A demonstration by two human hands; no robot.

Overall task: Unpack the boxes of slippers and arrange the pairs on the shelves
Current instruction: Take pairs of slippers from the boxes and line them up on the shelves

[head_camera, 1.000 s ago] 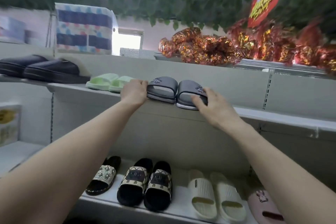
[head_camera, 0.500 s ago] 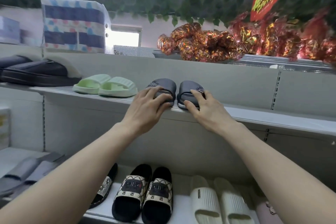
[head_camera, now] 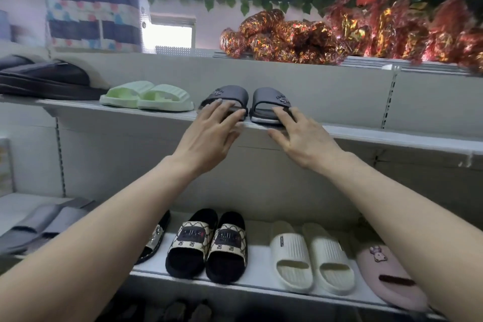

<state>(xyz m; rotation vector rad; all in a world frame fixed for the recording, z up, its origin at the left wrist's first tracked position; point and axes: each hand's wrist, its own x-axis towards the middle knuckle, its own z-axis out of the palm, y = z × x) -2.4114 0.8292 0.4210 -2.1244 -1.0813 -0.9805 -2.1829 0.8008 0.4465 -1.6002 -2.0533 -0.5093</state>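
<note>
A pair of dark grey slippers stands side by side on the upper white shelf [head_camera: 392, 138], toes toward me. My left hand [head_camera: 209, 138] lies flat with spread fingertips on the front of the left grey slipper [head_camera: 230, 94]. My right hand [head_camera: 303, 141] rests its fingers on the front outer corner of the right grey slipper [head_camera: 269, 98], thumb below the shelf edge. Neither hand is closed around a slipper.
Light green slippers [head_camera: 149, 97] and dark slippers [head_camera: 44, 78] sit left on the same shelf; bare shelf lies to the right. The lower shelf [head_camera: 261, 282] holds black patterned [head_camera: 209, 246], cream [head_camera: 311, 256], pink [head_camera: 386, 274] and grey [head_camera: 39, 225] slippers. Foil-wrapped packs [head_camera: 282, 36] lie above.
My left hand has moved from the left slipper's outer side onto its front. The right hand has stayed at the right slipper. The pair now sits closer together.
</note>
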